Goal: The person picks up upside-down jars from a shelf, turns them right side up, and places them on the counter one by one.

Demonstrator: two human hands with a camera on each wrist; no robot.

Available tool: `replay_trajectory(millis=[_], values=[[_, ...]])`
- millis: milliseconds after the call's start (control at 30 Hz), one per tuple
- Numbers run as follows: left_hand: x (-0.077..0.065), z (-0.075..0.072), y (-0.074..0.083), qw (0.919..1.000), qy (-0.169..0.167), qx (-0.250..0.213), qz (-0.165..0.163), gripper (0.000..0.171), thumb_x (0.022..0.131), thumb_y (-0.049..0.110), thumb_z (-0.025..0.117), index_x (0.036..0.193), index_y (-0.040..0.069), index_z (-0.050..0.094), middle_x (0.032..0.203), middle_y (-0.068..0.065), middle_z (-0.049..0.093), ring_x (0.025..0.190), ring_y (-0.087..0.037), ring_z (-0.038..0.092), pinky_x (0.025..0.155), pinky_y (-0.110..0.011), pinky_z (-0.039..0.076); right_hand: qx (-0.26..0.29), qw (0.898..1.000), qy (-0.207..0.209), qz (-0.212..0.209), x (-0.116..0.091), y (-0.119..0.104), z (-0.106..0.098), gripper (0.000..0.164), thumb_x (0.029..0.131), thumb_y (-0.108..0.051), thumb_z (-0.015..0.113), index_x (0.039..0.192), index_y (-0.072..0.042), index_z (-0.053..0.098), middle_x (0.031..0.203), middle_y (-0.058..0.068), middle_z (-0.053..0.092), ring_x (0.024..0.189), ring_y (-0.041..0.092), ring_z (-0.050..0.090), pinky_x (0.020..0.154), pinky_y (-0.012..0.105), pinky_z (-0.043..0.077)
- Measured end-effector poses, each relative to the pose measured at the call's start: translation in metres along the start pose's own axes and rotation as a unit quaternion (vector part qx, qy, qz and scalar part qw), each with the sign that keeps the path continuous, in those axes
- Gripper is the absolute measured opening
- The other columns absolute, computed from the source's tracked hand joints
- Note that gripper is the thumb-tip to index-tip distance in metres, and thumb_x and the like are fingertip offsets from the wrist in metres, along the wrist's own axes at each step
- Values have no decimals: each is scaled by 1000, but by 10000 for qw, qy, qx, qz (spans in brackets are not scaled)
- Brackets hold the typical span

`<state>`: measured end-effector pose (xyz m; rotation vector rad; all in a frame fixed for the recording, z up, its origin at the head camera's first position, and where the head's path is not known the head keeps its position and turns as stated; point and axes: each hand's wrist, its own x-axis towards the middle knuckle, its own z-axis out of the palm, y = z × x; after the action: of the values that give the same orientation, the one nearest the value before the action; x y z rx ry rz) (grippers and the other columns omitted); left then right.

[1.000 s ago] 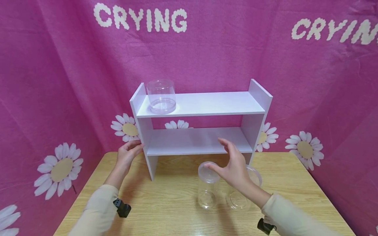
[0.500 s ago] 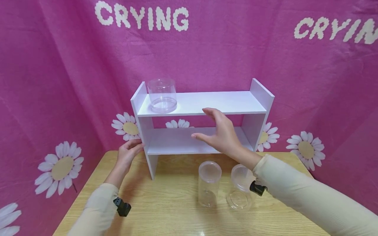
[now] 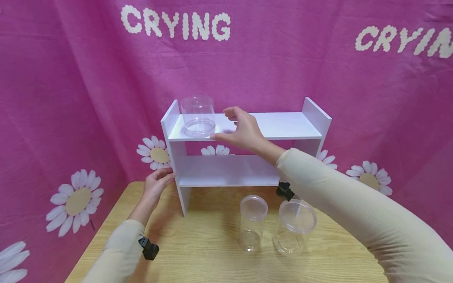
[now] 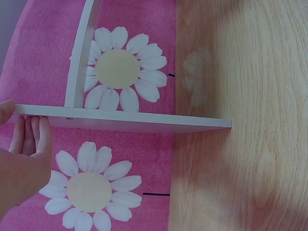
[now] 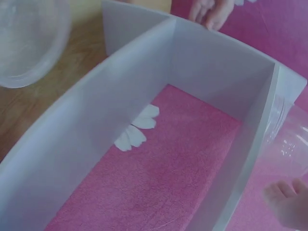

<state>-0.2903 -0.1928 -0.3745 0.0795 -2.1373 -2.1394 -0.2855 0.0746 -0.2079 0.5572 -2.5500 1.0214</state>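
A wide clear plastic jar [image 3: 199, 118] stands at the left end of the top board of a white two-tier shelf [image 3: 283, 125]. Just right of it is my right hand [image 3: 240, 127], thumb and fingers spread apart with nothing held. The right wrist view has those fingertips close to the jar [image 5: 288, 144], a small gap between them. My left hand [image 3: 157, 184] is at the shelf's left side panel. In the left wrist view, the left hand [image 4: 24, 159] pinches that panel [image 4: 120, 116] by its edge, thumb on one face and fingers on the other.
Two lidded clear jars stand on the wooden table [image 3: 205, 251] in front of the shelf: a narrow one [image 3: 253, 224] and a wider one [image 3: 295, 228], under my right forearm. A pink cloth [image 3: 269, 59] with daisies hangs behind and at both sides.
My right hand has risen from above the two table jars, moving up and left to beside the jar on the top board. The left hand stays at the panel.
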Motion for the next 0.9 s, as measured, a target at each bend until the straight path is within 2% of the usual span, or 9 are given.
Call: replay_trajectory(millis=[333, 567, 733, 900], values=[[1, 0, -2, 10000, 33, -28, -38, 44, 90, 7, 64, 127, -14, 51, 79, 18, 63, 74, 8, 61, 75, -8, 53, 193, 9962, -467, 716, 39, -17, 13, 89, 71, -46, 82, 140, -8, 41, 141, 8, 53, 131, 21, 49, 110, 34, 44], [3, 1, -3, 9997, 136, 176, 31, 42, 89, 9, 65, 124, -12, 54, 82, 17, 63, 75, 9, 61, 78, -11, 54, 643, 9886, -509, 1266, 58, -27, 17, 96, 70, -48, 82, 145, -11, 35, 142, 7, 48, 129, 21, 46, 110, 35, 45], [2, 1, -3, 9997, 130, 201, 72, 41, 89, 8, 64, 123, -13, 54, 82, 17, 63, 75, 9, 61, 78, -11, 54, 953, 9808, -530, 1615, 70, -32, 19, 97, 71, -47, 81, 147, -11, 34, 146, 6, 44, 131, 20, 45, 112, 34, 43], [2, 0, -3, 9997, 122, 178, 108, 41, 89, 7, 64, 123, -14, 54, 81, 18, 63, 78, 8, 61, 79, -12, 55, 1121, 9776, -542, 1696, 75, -33, 21, 91, 71, -44, 82, 143, -9, 40, 140, 7, 50, 124, 20, 50, 107, 31, 46]])
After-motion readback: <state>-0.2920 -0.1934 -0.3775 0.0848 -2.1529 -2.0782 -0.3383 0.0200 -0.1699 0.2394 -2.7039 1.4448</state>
